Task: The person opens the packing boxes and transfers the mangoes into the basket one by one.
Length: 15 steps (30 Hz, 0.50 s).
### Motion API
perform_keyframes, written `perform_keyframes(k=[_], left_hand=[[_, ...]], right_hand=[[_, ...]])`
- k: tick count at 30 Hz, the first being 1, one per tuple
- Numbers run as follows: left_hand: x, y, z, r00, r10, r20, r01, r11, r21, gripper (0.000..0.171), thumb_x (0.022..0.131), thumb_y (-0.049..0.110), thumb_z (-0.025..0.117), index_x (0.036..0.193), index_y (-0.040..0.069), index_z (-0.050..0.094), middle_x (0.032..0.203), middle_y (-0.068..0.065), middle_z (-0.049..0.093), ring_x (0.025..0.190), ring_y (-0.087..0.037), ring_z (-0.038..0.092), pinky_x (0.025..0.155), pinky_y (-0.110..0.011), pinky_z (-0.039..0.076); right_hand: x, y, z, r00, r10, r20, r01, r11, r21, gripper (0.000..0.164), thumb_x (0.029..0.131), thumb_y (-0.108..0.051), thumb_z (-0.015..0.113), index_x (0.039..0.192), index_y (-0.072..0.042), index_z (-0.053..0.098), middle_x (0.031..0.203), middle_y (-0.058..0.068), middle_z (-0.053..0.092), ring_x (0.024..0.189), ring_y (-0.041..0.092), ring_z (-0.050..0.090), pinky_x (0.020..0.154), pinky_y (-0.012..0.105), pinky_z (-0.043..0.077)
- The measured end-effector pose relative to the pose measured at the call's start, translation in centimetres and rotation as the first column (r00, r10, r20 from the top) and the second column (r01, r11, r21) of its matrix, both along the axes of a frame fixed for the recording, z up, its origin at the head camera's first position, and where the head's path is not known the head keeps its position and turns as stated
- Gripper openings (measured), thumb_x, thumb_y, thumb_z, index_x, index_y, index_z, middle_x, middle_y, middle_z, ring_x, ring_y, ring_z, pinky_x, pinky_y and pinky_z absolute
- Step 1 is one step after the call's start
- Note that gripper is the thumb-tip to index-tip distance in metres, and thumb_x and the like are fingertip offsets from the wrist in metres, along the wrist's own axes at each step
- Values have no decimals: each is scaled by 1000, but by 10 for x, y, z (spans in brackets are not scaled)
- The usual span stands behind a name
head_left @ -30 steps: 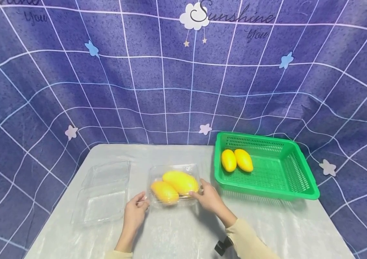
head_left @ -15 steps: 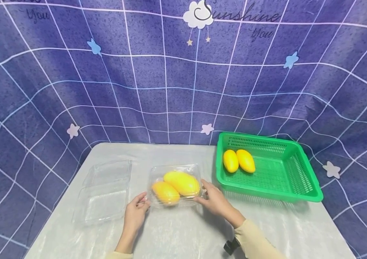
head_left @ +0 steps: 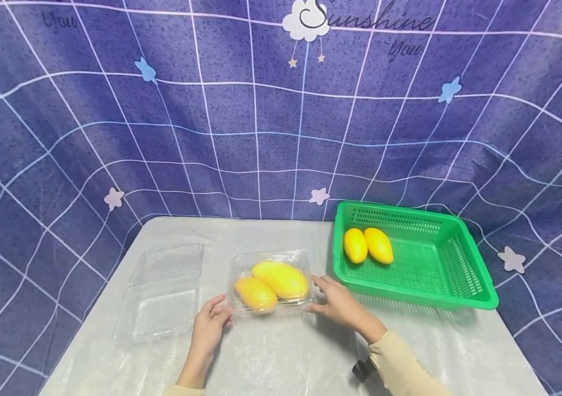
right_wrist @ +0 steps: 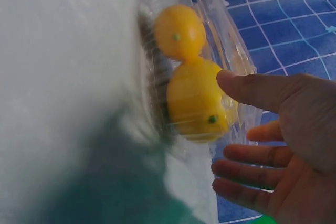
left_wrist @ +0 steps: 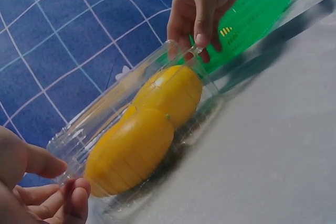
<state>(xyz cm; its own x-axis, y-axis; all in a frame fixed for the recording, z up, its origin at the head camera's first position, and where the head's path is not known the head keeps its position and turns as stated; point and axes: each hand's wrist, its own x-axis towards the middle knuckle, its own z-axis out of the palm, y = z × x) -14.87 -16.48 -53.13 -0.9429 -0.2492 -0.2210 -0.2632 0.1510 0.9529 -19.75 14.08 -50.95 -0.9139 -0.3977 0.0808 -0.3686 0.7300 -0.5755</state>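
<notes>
A clear plastic clamshell container (head_left: 248, 256) stands in the middle of the table with its lid down. Two yellow mangoes (head_left: 279, 279) lie side by side inside it. At its left edge my left hand (head_left: 207, 323) pinches the clear rim between thumb and fingertips, as the left wrist view shows. On the right side my right hand (head_left: 342, 302) has its thumb and fingers spread apart next to the rim. In the right wrist view that hand (right_wrist: 310, 135) holds nothing, and its thumb is near the lid.
Another clear clamshell container (head_left: 162, 308) lies unfolded at the left of the table (head_left: 271, 357). A green plastic basket (head_left: 412, 297) stands at the right with two mangoes (head_left: 378, 246) in its left end. A patterned blue curtain (head_left: 281, 154) hangs behind.
My right hand has drawn off the container's right side, its thumb moving from over the lid to beside the rim. The left hand stays at the left edge.
</notes>
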Motion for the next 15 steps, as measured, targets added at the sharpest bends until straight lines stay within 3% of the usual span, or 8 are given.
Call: perform_keyframes(k=[4,7,10,15], left_hand=[[0,-4,-5,999,-8,41,6,998,55,42,96,12,56,131,-10,49,88,-9,70,71,-7,64,64,-18,55],[0,-6,-7,997,-7,80,-1,996,93,39,97,15,55,125,-12,53,84,-4,70,70,-8,64,64,-19,56],[1,-6,-7,993,-7,115,-5,995,104,38,98,19,55,122,-11,55,83,-2,70,73,-9,65,65,-20,57],[2,-5,-6,990,-11,140,-9,990,142,41,96,22,59,120,-11,56,84,-3,71,74,-11,66,67,-21,58]], right_hand=[[1,4,-4,997,10,-77,-11,1000,-12,55,80,-31,79,125,-7,60,119,8,63,100,26,66,87,44,56],[3,5,-6,982,38,-187,-39,999,-1,34,79,-28,79,106,-11,67,105,-1,64,91,19,65,79,34,57],[4,7,-9,938,91,-335,-81,996,45,19,79,-25,79,92,-14,71,96,-4,63,87,14,63,78,30,56],[4,10,-13,836,182,-518,-140,983,118,11,77,-21,81,84,-15,74,90,-3,63,85,12,60,75,28,54]])
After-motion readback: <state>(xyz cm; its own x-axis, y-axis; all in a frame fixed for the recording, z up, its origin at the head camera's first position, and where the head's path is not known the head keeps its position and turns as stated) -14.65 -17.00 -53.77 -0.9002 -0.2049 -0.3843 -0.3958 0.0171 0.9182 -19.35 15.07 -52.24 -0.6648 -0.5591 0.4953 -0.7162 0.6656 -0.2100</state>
